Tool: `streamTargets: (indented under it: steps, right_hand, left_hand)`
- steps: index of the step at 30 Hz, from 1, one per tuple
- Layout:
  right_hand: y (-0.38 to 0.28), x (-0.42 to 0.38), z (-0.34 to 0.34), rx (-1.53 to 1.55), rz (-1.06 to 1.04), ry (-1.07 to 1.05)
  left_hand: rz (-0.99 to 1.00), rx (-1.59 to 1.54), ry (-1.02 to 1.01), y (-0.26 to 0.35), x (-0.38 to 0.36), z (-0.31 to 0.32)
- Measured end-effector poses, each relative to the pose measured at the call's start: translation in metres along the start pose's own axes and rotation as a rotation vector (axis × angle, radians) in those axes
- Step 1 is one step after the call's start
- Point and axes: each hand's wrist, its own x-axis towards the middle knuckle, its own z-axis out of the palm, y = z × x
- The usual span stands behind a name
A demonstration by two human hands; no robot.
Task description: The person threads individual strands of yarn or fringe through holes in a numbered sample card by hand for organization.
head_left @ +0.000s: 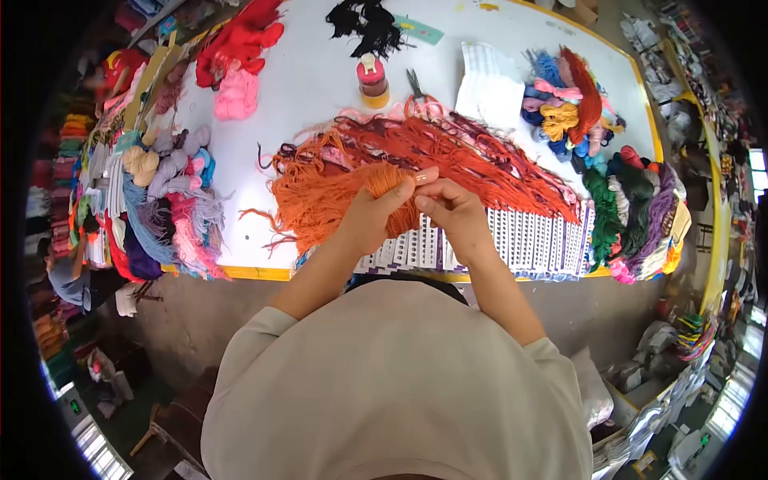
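Note:
My left hand (pixel 374 212) is wrapped round a thick bundle of orange yarn (pixel 320 200), whose loose strands spread to the left over the table. Beside it, at the bundle's right end, my right hand (pixel 456 214) has thumb and forefinger pressed together; what they pinch, if anything, is too small to make out. Behind both hands lies a wide heap of red and dark maroon yarn (pixel 480 160). Under my right forearm, white cards with rows of holes (pixel 528 244) are lined up along the table's near edge.
A red-topped bottle (pixel 372 80) and dark-handled scissors (pixel 414 86) stand or lie behind the heap. White papers (pixel 486 84) are to their right. Coloured skeins (pixel 172 188) are piled at the left, more skeins (pixel 640 204) at the right. Black yarn (pixel 364 24) lies at the far edge.

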Motion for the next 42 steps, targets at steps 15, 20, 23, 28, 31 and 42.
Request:
streamTargets:
  steps: [15, 20, 23, 28, 31, 42]
  right_hand:
    - [-0.012, -0.043, 0.014, 0.366, -0.034, 0.024]
    - [-0.006, -0.05, 0.016, 0.327, -0.063, 0.041]
    - [-0.009, -0.055, 0.02, 0.276, -0.051, 0.077]
    - [-0.016, -0.057, 0.028, 0.101, -0.061, 0.137]
    - [-0.012, -0.055, 0.028, 0.076, -0.088, 0.149]
    - [-0.013, -0.054, 0.032, 0.123, -0.08, 0.176]
  left_hand:
    - [0.196, 0.062, -0.032, 0.001, -0.022, 0.014]
    - [0.187, 0.094, -0.022, -0.001, -0.028, 0.015]
    - [0.181, 0.08, -0.032, -0.001, -0.03, 0.016]
    - [0.177, 0.068, -0.062, -0.002, -0.033, 0.017]
    - [0.159, 0.034, -0.061, -0.001, -0.034, 0.017]
    - [0.14, 0.029, -0.09, 0.0, -0.034, 0.016]
